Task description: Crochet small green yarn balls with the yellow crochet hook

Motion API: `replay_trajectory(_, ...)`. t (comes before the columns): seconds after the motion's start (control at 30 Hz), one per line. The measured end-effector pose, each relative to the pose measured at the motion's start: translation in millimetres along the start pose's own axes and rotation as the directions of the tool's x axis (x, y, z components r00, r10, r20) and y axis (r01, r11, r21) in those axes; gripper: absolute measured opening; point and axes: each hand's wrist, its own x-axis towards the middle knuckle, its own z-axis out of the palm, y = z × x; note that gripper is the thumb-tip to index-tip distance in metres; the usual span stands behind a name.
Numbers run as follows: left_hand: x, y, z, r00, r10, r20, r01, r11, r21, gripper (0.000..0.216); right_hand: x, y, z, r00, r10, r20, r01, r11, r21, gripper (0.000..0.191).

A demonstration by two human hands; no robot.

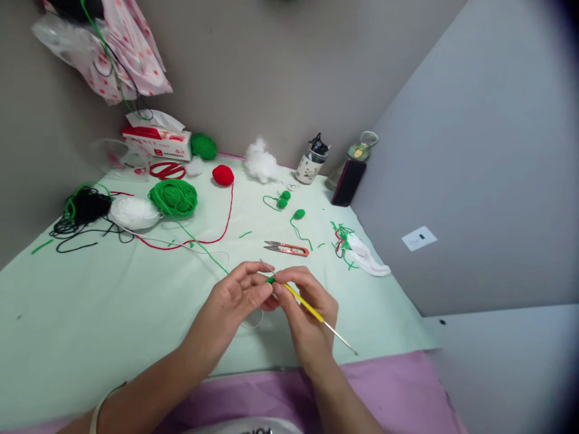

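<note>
My left hand pinches a tiny piece of green crochet work between thumb and fingers. In my right hand is a crochet hook with a yellow grip and metal ends, its far tip by the left fingertips. A green strand runs from the green yarn skein toward my left hand. Just beyond the hands lie orange-handled thread snips. Two small green crocheted balls touch each other farther back, and another green piece with a yarn tail sits nearer. The stitches are mostly hidden by my fingers.
At the left are white yarn, black yarn, red scissors and a tissue box. A red yarn ball, white stuffing, a pen cup, and a phone against a bottle stand behind. Yarn scraps lie right.
</note>
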Motion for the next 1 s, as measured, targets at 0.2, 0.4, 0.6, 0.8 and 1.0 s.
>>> replay_trajectory(0.2,1.1,-3.9,2.5,0.993,0.051,-0.103,-0.051,0.999,0.001,0.025,-5.7,2.2,4.8,0.996,0.083,-0.043,-0.08,0.995,0.051,0.009)
replay_trajectory(0.4,1.1,-7.7,-1.4,0.99,0.024,-0.142,-0.031,0.998,-0.05,0.022,-1.3,5.3,3.1,0.999,0.041,-0.013,-0.042,0.999,-0.007,0.008)
replay_trajectory(0.6,2.8,-6.1,-4.3,0.986,0.044,-0.158,-0.047,0.999,-0.012,0.018,-1.1,3.7,4.5,0.999,-0.008,-0.039,0.005,0.998,-0.061,0.009)
replay_trajectory(0.8,4.9,-4.7,-4.7,0.985,0.035,-0.171,-0.041,0.999,-0.034,0.013,-3.9,-0.2,8.4,0.971,0.233,-0.059,-0.225,0.968,0.11,0.003)
replay_trajectory(1.0,7.3,-4.3,-8.1,0.991,-0.121,-0.064,0.105,0.971,-0.213,0.015,-2.0,8.5,12.7,0.894,0.448,0.009,-0.418,0.827,0.376,0.015)
